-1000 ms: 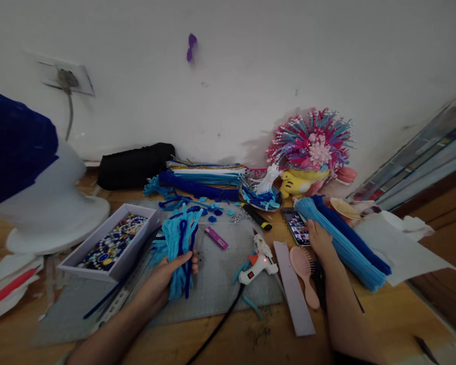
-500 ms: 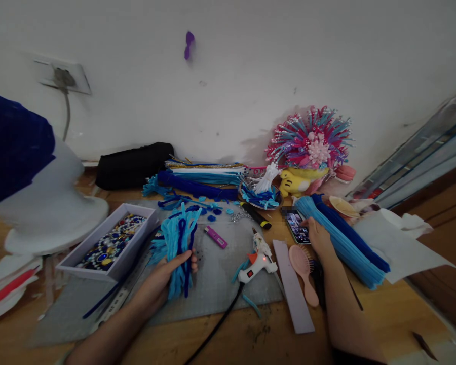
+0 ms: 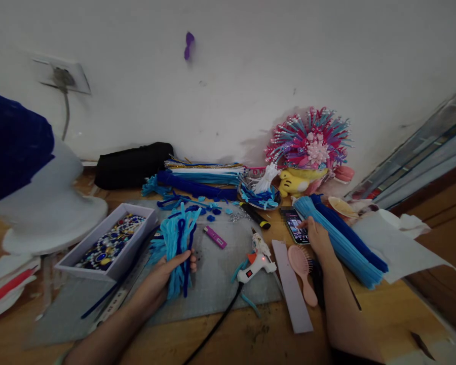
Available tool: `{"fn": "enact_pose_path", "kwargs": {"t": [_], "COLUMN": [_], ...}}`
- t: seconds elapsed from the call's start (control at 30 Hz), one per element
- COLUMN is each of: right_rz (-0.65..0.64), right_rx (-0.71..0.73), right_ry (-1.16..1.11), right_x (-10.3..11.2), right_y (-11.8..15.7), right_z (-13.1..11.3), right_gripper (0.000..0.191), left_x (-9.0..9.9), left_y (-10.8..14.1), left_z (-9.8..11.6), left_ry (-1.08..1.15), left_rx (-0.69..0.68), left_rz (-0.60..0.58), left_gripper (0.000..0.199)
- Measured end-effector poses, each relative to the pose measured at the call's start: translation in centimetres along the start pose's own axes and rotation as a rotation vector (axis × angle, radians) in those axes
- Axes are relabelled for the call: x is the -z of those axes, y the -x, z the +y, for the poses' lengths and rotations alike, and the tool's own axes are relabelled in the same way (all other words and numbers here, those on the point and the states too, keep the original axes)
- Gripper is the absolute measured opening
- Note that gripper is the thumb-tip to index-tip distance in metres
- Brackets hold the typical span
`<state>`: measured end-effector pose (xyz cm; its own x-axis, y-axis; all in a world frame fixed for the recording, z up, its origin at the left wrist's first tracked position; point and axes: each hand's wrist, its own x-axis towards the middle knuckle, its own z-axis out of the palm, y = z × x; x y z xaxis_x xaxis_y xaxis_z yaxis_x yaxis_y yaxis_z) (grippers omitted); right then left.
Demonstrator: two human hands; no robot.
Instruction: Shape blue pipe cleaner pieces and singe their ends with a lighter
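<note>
My left hand (image 3: 175,268) is closed around a bunch of light blue pipe cleaners (image 3: 171,238), with a few dark blue ones among them; their looped ends point up and away from me. On the right, my right hand (image 3: 316,237) reaches over a smartphone (image 3: 297,228) lying on the table, its screen lit. A finger is stretched out onto the screen, and nothing is held in that hand. Between the hands, a white glue gun (image 3: 256,266) rests on the grey mat (image 3: 209,299), its red light on. A purple lighter (image 3: 215,237) lies nearer my left hand.
A box of beads (image 3: 106,246) stands left, beside a white mannequin head (image 3: 57,203). Blue pipe cleaner bundles (image 3: 338,243) lie right of the phone. A pink hairbrush (image 3: 304,274), a pale strip (image 3: 293,289) and a black-yellow tool (image 3: 256,215) are nearby. A pink-blue flower headpiece (image 3: 309,137) stands behind.
My right hand has shifted slightly over the phone, and the picture on its screen differs. My left hand keeps its hold on the pipe cleaners in the same place.
</note>
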<state>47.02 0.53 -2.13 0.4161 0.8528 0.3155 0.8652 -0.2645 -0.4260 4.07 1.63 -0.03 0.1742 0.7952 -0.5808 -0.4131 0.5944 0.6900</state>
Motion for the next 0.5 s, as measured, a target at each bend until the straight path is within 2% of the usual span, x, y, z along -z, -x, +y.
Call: {"fn": "enact_pose_path", "kwargs": {"t": [0.13,0.3,0.5], "right_rz": [-0.042,-0.01,-0.009], "right_rx": [-0.054,-0.066,-0.085], "right_ry": [-0.027,-0.087,-0.073], "right_x": [0.18,0.45,0.42], "right_y": [0.07,0.08,0.09], "right_z": [-0.43,-0.68,-0.36], "right_gripper": [0.077,0.079,0.077], "left_x": [0.06,-0.09,-0.44], "left_y": [-0.05,0.25,0.7], "left_z": [-0.03,0.15,0.46], "left_ry": [-0.001,-0.005,-0.01], "left_rx": [0.002,0.008,0.013], "left_rz": [-0.005,-0.009,0.009], "left_gripper": [0.017,0.011,0.014]}}
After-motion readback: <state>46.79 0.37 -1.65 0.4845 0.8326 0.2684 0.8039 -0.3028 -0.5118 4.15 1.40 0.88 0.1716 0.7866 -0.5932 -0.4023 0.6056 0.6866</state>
